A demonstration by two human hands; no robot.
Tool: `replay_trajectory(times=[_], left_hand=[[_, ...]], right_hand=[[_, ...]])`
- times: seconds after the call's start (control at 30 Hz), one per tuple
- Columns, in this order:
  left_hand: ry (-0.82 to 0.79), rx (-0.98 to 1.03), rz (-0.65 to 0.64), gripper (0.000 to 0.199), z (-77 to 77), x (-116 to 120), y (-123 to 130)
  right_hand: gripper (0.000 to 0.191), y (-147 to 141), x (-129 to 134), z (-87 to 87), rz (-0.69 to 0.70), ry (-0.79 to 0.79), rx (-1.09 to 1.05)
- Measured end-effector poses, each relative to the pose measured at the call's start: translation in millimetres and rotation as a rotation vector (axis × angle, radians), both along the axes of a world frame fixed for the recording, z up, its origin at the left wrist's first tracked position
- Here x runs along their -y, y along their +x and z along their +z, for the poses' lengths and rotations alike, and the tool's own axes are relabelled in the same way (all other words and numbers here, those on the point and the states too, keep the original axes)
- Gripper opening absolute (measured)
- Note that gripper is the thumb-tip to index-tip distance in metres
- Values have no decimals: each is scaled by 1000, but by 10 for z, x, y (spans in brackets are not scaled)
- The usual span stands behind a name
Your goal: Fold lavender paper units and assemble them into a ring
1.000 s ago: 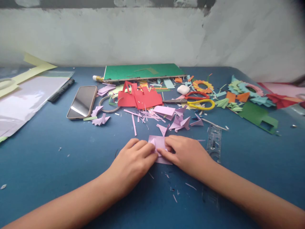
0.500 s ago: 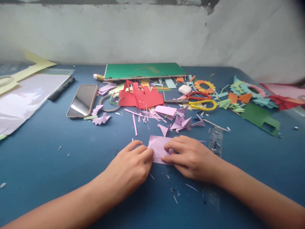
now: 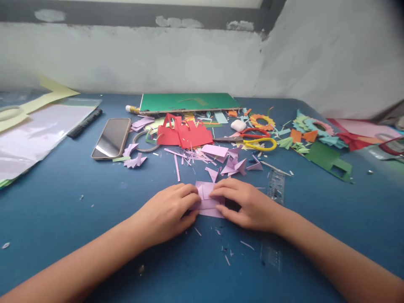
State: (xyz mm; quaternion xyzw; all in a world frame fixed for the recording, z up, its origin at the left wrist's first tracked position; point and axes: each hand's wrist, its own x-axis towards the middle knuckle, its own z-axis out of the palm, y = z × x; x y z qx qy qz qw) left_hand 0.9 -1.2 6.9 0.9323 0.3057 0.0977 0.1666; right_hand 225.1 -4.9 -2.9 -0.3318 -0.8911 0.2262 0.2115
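Note:
A small sheet of purple paper (image 3: pixel 208 204) lies on the blue table between my hands, with crease lines and a folded strip across it. My left hand (image 3: pixel 173 208) grips its left edge, thumb below and fingers above. On the right edge, my right hand (image 3: pixel 244 204) pinches the same paper with thumb and fingers apart in height. Just beyond the paper sit folded purple pieces (image 3: pixel 233 165) and thin purple strips (image 3: pixel 192 155). A clear ruler (image 3: pixel 275 185) lies to the right, partly under my right forearm.
Scissors (image 3: pixel 260 144) with red and yellow handles lie among paper scraps. A phone (image 3: pixel 111 139), tape roll (image 3: pixel 146 141), red paper (image 3: pixel 186 134), green board (image 3: pixel 189 102) and black marker (image 3: pixel 84 123) are around. Green cut paper (image 3: pixel 328 162) lies right, a plastic-covered sheet (image 3: pixel 44 130) left.
The camera view has tilted up a little. My left hand has shifted its hold, its thumb now at the paper's lower left edge, and a folded strip shows across the paper.

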Motion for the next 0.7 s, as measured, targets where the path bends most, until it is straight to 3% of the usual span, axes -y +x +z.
replay_trajectory(times=[0.2,0.27,0.7], left_hand=[[37,51,-15,21,-81,-39,-4],[31,60,-7,20,-86,-41,-3],[100,22,-73,28,-48,-59,-11]], right_hand=[[6,-118,49,10,-176,-59,73],[10,-165,56,1,-234,-75,89],[19,-237,25,-31,-246,-64,122]])
